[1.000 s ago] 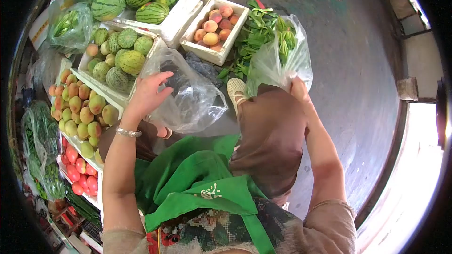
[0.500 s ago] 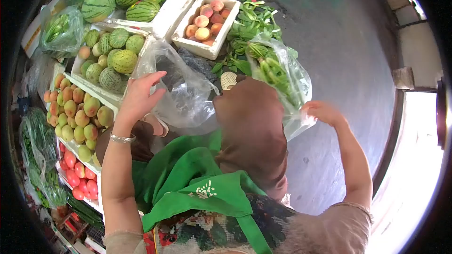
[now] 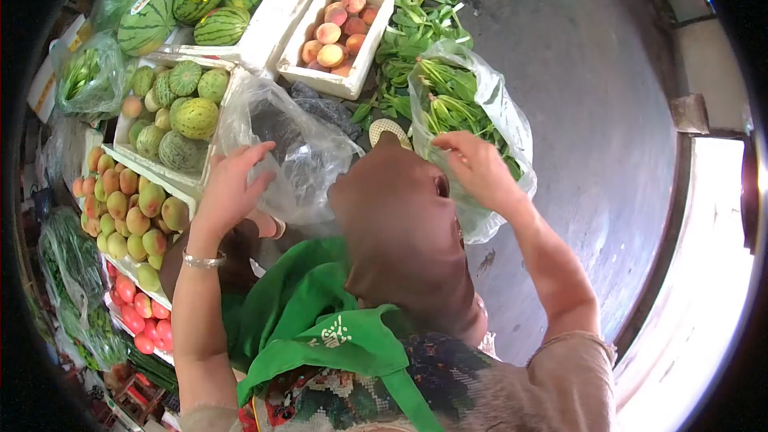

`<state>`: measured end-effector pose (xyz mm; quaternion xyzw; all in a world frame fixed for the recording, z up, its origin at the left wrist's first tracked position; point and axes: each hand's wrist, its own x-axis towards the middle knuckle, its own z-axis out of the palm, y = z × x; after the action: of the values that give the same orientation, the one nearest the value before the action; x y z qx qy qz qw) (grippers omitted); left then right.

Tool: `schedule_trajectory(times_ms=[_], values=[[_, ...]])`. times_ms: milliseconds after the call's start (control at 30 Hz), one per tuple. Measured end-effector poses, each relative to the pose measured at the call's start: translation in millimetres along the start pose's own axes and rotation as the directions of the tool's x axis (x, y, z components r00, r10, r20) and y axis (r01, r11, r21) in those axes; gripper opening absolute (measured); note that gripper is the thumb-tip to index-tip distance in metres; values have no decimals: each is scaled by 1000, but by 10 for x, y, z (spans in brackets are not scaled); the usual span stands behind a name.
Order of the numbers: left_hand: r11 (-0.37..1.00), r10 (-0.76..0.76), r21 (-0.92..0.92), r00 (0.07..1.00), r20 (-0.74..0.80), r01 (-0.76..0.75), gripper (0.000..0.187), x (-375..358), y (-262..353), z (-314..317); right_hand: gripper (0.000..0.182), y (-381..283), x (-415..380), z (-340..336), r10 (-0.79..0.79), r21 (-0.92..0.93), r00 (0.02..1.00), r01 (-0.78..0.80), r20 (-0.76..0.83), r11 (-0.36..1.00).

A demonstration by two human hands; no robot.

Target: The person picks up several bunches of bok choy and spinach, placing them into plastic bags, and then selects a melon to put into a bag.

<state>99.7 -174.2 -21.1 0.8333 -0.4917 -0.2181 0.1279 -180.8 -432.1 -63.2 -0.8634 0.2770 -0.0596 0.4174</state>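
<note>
My left hand [image 3: 238, 184] is open, thumb apart from the fingers, in front of an open clear plastic bag [image 3: 300, 140]. The fingertips overlap that bag's left side. Over the near side of a second clear bag [image 3: 512, 108] is my right hand [image 3: 478, 172], its fingers loosely bent and apart, pointing left. Leafy greens with pale stems [image 3: 460, 108] fill this second bag, whose mouth is spread wide. Behind it, more loose leafy greens [image 3: 420, 28] lie on the floor. My knee, in brown cloth [image 3: 400, 208], is between the two bags.
White foam boxes hold peaches [image 3: 332, 36], watermelons [image 3: 220, 24], small striped melons [image 3: 184, 116], reddish-green fruit [image 3: 128, 208] and tomatoes [image 3: 144, 312] on the left. Bagged greens [image 3: 84, 76] rest beyond them. Grey floor [image 3: 584, 112] extends to the right.
My right hand has left the bag's right near corner and moved left and up over its near side. The bag of greens is spread wider. My left hand stays nearly in place.
</note>
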Motion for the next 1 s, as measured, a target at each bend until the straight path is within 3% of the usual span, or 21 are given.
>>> schedule_trajectory(times_ms=[33, 100, 167, 200, 233, 267, 300, 333, 400, 467, 500, 533, 567, 633, 667, 733, 833, 1000], values=[[1000, -4, 0, 1000, 6, 4, 45, -3, 6, -1, 29, 192, 88, 108, 3, 4, 1000, -3, 5, 1000], [1000, 11, -25, 1000, 15, -11, 46, -21, 17, -3, 32, 705, 280, 326, 185, 101, 975, -198, 126, 975], [999, 4, -38, 999, 41, -3, 45, -30, 68, -64, 38, 1272, 372, 240, 422, 388, 884, -468, 202, 794], [999, 4, -51, 998, 62, -1, 44, -33, 96, -82, 42, 1529, 442, 126, 566, 448, 811, -565, 148, 693], [998, 4, -59, 997, 76, 1, 44, -40, 113, -82, 41, 1708, 481, -52, 645, 383, 763, -605, 30, 698], [999, 22, -40, 999, 50, -20, 45, -50, 130, -76, 40, 1905, 503, -274, 765, 458, 643, -669, -38, 585], [999, 40, -20, 999, 24, -39, 47, -50, 149, -71, 36, 2232, 461, -448, 648, 516, 746, -499, -153, 696], [999, 40, -27, 999, 37, -39, 47, -45, 173, -70, 34, 2299, 498, -629, 731, 734, 665, -419, -153, 534], [998, 4, -62, 996, 84, 1, 48, -17, 220, -73, 29, 2219, 526, -774, 717, 744, 673, -382, -183, 548], [994, -32, -100, 991, 134, 46, 48, 14, 236, -61, 28, 1954, 597, -683, 624, 509, 774, -495, -109, 704], [999, -13, -49, 990, 141, 20, 47, 23, 228, -56, 31, 1979, 583, -493, 485, 272, 860, -435, -155, 858], [1000, 4, 3, 989, 146, -5, 47, 31, 224, -52, 36, 1872, 620, -358, 515, 119, 852, -504, -93, 856], [1000, -1, 5, 989, 148, 0, 47, 41, 228, -42, 47, 1852, 621, -169, 184, -132, 965, -210, -187, 969], [999, 27, 33, 988, 155, -32, 47, 49, 240, -12, 71, 1714, 709, 118, -20, -509, 991, -50, -130, 859], [999, 22, 36, 987, 159, -28, 47, 44, 258, 0, 71, 1644, 711, 265, -19, -504, 992, -48, -127, 862], [997, -66, -15, 968, 243, 71, 51, 30, 282, 9, 92, 1491, 620, 525, 230, -637, 972, -155, 36, 755], [999, -44, -11, 975, 218, 47, 50, -13, 252, 84, 99, 1376, 355, 838, 347, -527, 933, -250, 93, 812], [1000, -16, 5, 977, 213, 15, 49, -68, 166, 131, 87, 1479, 105, 1109, 325, -397, 943, -271, 76, 877]])
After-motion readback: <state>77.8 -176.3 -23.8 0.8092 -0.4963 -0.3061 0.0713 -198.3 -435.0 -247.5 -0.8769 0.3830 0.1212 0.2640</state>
